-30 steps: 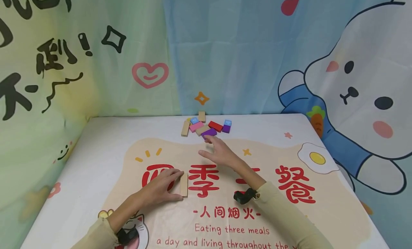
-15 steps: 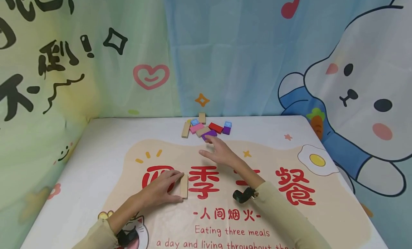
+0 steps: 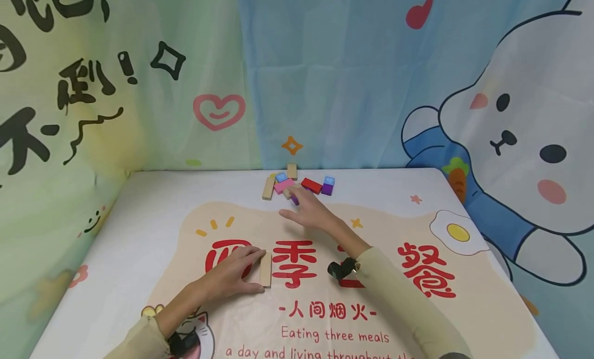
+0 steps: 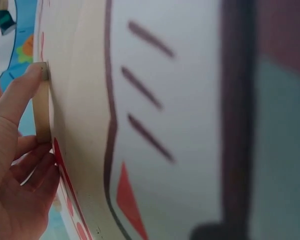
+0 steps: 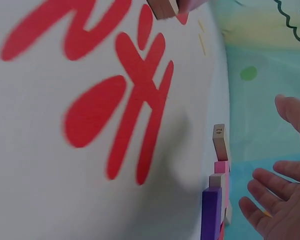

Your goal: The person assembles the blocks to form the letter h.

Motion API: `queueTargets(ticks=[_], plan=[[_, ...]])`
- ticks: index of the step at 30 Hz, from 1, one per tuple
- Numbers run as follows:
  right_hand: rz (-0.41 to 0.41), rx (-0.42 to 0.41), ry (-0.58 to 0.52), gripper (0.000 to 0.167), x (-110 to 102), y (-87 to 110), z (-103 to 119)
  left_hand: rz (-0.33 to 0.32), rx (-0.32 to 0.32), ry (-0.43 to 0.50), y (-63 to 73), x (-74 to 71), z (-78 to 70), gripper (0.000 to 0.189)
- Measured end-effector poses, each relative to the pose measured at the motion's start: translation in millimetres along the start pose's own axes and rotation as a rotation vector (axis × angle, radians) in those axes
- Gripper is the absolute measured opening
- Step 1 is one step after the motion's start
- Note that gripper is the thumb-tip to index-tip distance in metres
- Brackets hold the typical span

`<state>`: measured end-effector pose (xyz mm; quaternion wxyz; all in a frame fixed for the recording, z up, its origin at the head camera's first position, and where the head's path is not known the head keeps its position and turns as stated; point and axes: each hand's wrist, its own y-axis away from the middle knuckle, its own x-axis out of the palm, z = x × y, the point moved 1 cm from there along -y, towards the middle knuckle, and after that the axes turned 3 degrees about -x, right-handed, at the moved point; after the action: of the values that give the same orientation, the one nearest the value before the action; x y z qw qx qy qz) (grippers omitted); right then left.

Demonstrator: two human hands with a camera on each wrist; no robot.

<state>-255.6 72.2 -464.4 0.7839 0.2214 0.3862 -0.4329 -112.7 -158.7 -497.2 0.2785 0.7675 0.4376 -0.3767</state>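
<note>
My left hand (image 3: 232,274) holds a plain wooden block (image 3: 265,270) on the printed cloth, left of centre. In the left wrist view, the thumb is at one end of this block (image 4: 41,110) and the fingertips are at the other. My right hand (image 3: 308,209) reaches over the near side of a group of blocks at the back, its fingers spread and relaxed. It partly covers a purple block (image 3: 295,199) and a wooden one beside it in the head view. The right wrist view shows nothing between the fingers, with the purple block (image 5: 211,212) nearby.
Around the right hand lie a pink block (image 3: 283,186), a red block (image 3: 311,185) and a blue block (image 3: 329,180) by another purple one (image 3: 327,189). Wooden blocks stand at the left (image 3: 268,188) and back (image 3: 292,171). Behind the table (image 3: 380,186) hangs a printed curtain (image 3: 343,91).
My right hand has shifted left and slightly farther back, so it now covers more of the purple and wooden blocks. The left hand stays in place with its wooden block.
</note>
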Motion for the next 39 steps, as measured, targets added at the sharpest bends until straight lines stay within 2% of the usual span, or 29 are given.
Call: queueTargets(ticks=[7, 15, 19, 22, 27, 35, 39], plan=[[0.033, -0.023, 0.061, 0.08, 3.1, -27.9, 2.6, 0.017, -0.009, 0.004, -0.3, -0.9, 0.8, 0.083], [0.034, -0.054, 0.234, 0.07, 9.8, -52.9, 1.3, 0.029, -0.012, -0.004, -2.1, -2.8, 1.0, 0.084], [0.035, -0.071, 0.286, 0.074, 14.4, -64.6, -0.8, 0.032, -0.01, -0.007, -2.7, -3.3, 0.6, 0.084], [0.04, -0.068, 0.329, 0.078, 20.4, -74.5, -4.0, 0.029, -0.011, -0.006, -2.1, -2.4, 0.7, 0.084], [0.057, -0.043, 0.399, 0.073, 27.7, -82.8, -5.7, 0.027, -0.01, 0.0, -1.2, 0.3, 1.1, 0.083], [0.044, -0.039, 0.417, 0.069, 32.9, -91.5, -8.7, 0.018, 0.0, -0.006, -0.1, -0.4, 1.2, 0.083], [0.033, -0.038, 0.384, 0.067, 32.2, -93.6, -9.1, 0.014, 0.001, -0.004, 0.5, 0.4, 1.4, 0.082]])
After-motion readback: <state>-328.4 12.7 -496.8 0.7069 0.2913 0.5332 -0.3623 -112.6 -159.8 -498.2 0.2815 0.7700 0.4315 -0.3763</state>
